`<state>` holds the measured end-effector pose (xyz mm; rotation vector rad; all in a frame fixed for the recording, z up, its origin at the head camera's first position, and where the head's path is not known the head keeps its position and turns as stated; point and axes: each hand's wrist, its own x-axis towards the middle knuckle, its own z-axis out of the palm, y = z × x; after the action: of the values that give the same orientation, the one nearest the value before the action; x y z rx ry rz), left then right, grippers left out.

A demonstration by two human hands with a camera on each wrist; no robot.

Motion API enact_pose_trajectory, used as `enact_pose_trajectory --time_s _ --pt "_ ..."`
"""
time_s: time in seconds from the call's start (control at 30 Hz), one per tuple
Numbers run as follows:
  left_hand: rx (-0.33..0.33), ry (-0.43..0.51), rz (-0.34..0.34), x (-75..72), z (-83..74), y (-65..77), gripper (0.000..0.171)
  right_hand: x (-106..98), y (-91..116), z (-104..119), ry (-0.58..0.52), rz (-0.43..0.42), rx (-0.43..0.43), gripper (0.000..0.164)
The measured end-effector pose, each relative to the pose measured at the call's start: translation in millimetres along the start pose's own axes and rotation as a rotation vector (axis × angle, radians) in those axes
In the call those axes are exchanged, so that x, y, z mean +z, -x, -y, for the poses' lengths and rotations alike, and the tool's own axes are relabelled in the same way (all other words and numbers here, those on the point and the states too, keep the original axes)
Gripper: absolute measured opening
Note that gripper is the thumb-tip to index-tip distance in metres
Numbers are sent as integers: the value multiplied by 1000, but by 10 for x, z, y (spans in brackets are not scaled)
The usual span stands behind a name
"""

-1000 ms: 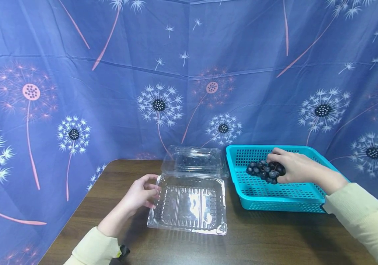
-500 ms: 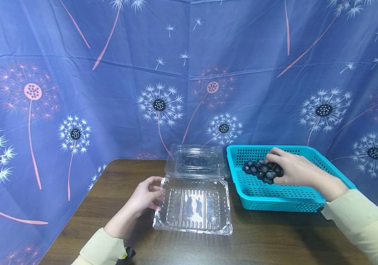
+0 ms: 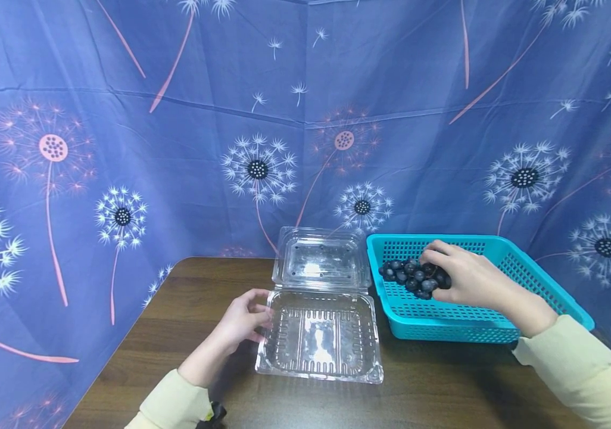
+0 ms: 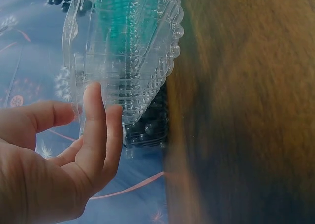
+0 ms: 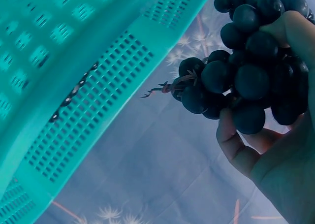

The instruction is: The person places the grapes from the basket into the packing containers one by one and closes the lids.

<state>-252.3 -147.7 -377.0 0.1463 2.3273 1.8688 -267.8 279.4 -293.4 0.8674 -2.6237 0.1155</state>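
A bunch of dark grapes point(image 3: 407, 279) hangs from my right hand point(image 3: 466, 277), whose thumb and fingers grip it over the left part of the turquoise basket point(image 3: 452, 331). In the right wrist view, a short brown stem point(image 5: 170, 87) sticks out of the bunch. My left hand point(image 3: 242, 317) holds the left rim of a clear plastic clamshell box point(image 3: 320, 376), thumb on one side and fingers on the other. Ribbed walls of the box show close up in the left wrist view. Its hinged lid point(image 3: 320, 259) stands folded back behind the base.
Both the box and the basket are at the brown wooden table point(image 3: 166, 316), the basket to the right of the box. A blue cloth with dandelion print point(image 3: 187, 149) hangs right behind them. A small black object point(image 3: 214, 412) shows by my left cuff.
My left hand and the clamshell box have shifted right, and the lid shows taller behind it. My right hand has carried the grapes left, toward the basket's left rim.
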Motion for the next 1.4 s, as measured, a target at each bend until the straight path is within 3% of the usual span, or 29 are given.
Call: enact_pose_trajectory --time_s 0.57,0.97,1.4 --pt "-15 -9 -15 92 118 -60 46 20 -49 290 -13 -86 -101 45" --pt "-21 3 24 88 128 -63 46 103 -71 479 -29 -164 -193 46" --pt "-54 18 33 94 153 -68 47 227 -104 683 -83 -182 -244 47"
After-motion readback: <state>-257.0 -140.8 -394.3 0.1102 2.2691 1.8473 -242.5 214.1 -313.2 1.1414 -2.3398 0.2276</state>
